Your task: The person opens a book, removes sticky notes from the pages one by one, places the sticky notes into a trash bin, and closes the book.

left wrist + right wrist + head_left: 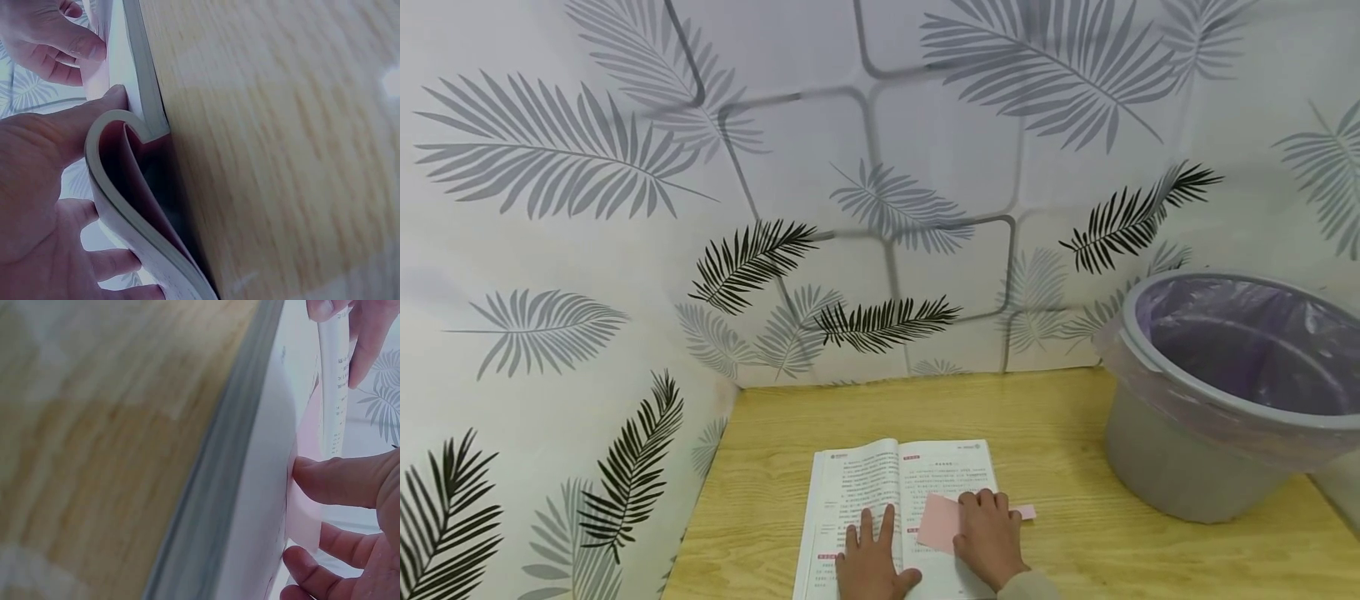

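An open book point(865, 467) with printed pages lies on the wooden table. My left hand point(874, 567) rests on its left page with the fingers spread and the thumb by the fold. In the left wrist view, the left page stack point(134, 215) arches up at the spine. Over the right page, my right hand point(991, 540) holds a pink piece of paper point(937, 523) between thumb and fingers. A narrow pink strip point(1024, 512) juts out past the fingers, beyond the book's right edge. In the right wrist view, the thumb lies against the pink paper point(304, 519).
A large grey bucket point(1172, 462) lined with a translucent purple bag point(1217, 333) stands on the table at the right. Leaf-patterned wall covering point(880, 275) rises behind and to the left of the wooden table point(1045, 417).
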Motion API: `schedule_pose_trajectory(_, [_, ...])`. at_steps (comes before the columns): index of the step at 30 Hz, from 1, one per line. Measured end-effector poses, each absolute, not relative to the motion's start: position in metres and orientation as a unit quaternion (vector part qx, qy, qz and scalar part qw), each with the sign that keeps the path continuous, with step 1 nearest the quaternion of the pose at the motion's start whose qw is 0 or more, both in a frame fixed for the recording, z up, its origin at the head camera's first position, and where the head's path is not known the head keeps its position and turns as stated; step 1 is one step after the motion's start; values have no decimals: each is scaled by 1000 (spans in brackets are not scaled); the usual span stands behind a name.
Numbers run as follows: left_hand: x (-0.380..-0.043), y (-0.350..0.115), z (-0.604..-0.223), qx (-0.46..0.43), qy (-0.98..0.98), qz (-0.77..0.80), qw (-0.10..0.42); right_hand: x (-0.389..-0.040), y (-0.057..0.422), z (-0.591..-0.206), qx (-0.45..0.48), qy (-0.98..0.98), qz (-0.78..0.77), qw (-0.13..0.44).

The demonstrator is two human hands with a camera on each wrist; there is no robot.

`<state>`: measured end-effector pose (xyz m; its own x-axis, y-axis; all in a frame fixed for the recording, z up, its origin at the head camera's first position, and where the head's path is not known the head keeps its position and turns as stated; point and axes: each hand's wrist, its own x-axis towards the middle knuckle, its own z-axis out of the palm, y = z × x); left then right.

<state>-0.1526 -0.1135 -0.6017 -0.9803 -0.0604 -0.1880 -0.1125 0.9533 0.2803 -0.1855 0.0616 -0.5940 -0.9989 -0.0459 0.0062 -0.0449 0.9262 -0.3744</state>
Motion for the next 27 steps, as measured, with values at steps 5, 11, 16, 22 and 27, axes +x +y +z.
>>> schedule_pose_trajectory(5, [-153, -113, -600, -44, 984, 145, 92, -185, 60, -594, -16, 981, -194, 4])
schedule_pose_trajectory(11, [-152, -114, -599, -42, 985, 145, 89, -184, 59, -594, -22, 977, -213, -4])
schedule_pose_trajectory(16, [-152, -115, -602, -38, 985, 144, 89, -182, 59, -596, -43, 975, -212, -54])
schedule_pose_trajectory(22, [-152, -116, -602, -37, 984, 151, 82, -182, 58, -596, -52, 972, -219, -73])
schedule_pose_trajectory(27, [-152, -115, -600, -39, 984, 155, 85, -182, 58, -596, -41, 973, -220, -58])
